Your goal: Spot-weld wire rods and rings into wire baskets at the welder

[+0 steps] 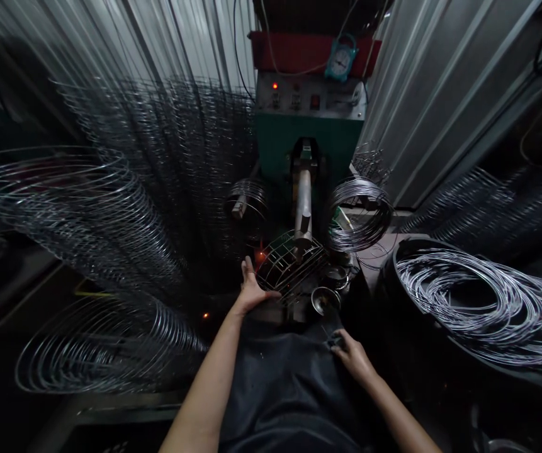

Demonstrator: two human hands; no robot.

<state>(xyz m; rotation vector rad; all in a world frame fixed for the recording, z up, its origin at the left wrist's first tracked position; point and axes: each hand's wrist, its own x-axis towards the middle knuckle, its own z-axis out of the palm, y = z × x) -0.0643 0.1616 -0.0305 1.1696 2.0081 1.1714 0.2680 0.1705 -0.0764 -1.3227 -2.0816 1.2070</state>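
So, head cam only here, and it's looking down into a pretty dark corner. The left hand [253, 290] is resting at the left edge of a wire grid [277, 264], which is sitting right under the silver arm [304, 195] of a green machine [275, 145]. Thumb and fingers are standing well apart, with the thumb lying along the grid's near side; can't tell if they're actually pinching any wire. A little orange glow [261, 254] is showing just beside those fingertips.

The right hand [350, 352] is closing its thumb and fingers together on a small dark thing [333, 340], too murky to identify, above the dark apron [289, 377].

Container-wise: a small metal bowl [315, 301] is sitting tilted near the right hand, and its inside is looking brownish, but I can't make out what's in it. Another round metal piece [337, 277] is sitting just behind it. Over on the right, a big black tub [397, 269] is holding a heap of loose wire loops [519, 286], some of them lying over the rim on the far right.

A bundle of wire rings [360, 214] is standing right of the arm, and tall stacks of wire pieces [133, 207] are filling the left side.
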